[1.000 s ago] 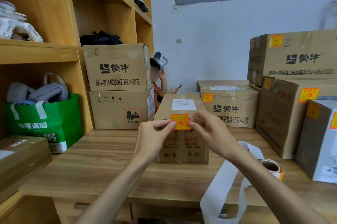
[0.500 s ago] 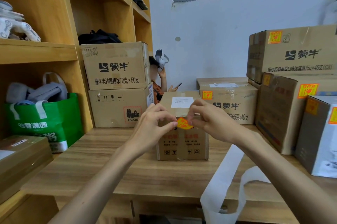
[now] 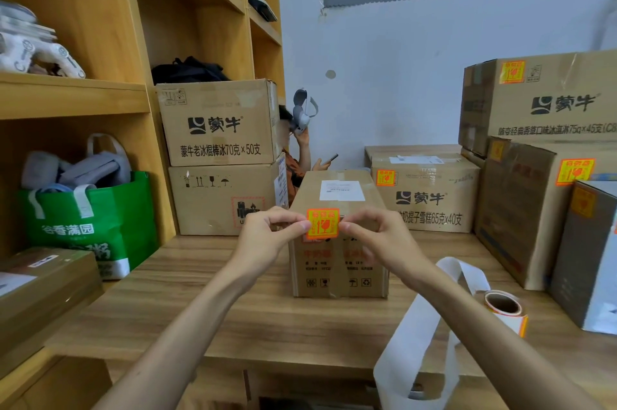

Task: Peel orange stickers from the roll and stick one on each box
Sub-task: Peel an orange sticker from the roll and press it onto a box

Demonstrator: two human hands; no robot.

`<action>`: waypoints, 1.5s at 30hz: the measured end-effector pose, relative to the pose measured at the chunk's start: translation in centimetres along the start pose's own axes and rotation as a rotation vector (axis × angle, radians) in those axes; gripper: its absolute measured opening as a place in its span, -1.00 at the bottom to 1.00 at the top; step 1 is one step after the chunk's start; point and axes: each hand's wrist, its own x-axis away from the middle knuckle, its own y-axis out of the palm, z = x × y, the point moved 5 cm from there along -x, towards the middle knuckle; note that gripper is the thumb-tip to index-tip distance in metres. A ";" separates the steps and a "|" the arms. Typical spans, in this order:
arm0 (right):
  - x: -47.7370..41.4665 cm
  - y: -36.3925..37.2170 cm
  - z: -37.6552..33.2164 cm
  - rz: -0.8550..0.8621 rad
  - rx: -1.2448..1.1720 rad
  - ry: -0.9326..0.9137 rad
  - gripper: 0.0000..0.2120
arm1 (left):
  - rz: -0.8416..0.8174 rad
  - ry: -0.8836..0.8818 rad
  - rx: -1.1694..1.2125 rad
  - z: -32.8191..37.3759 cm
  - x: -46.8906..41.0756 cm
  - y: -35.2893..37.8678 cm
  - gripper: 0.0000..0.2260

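Orange sticker pinched over the middle box

Left hand (image 3: 267,236) pinching the left edge of the orange sticker (image 3: 322,223) between thumb and forefinger. Sticker square, glossy, flat and facing the camera, at the upper front edge of the narrow cardboard box (image 3: 339,262), contact with it unclear. Right hand (image 3: 374,236) pinching the right edge likewise. Bare wood-grain table (image 3: 200,302) in front of the box, open down to the near edge. Right of the forearm: white backing strip (image 3: 420,336) looping off the table edge, then the sticker roll (image 3: 505,309) with its cardboard core, just beside stacked cartons (image 3: 521,209) already carrying orange labels.
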 end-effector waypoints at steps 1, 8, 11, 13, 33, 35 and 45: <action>0.0 0.2 0.2 0.001 -0.058 0.037 -0.94 | 0.005 -0.019 0.006 -0.3 0.0 -0.1 -0.96; -1.0 1.3 1.3 0.093 0.016 0.009 -0.89 | 0.068 -0.036 -0.007 -1.7 -0.2 -0.2 -0.92; -1.2 1.9 1.6 0.194 0.382 -0.189 -0.89 | 0.095 0.052 -0.121 -2.6 -0.3 -0.3 -0.88; -1.1 2.6 1.4 0.263 0.587 -0.327 -0.89 | 0.109 0.105 -0.216 -3.1 -0.3 -0.3 -0.90; -2.8 5.3 5.0 0.300 0.699 -0.369 -0.93 | 0.189 0.167 -0.406 -5.8 -1.7 -0.5 -0.95; -2.9 5.3 5.0 0.321 0.699 -0.369 -0.92 | 0.211 0.175 -0.417 -5.9 -1.8 -0.3 -0.95; -3.0 5.6 5.4 0.383 0.755 -0.412 -0.92 | 0.270 0.254 -0.467 -6.1 -1.7 0.4 -0.95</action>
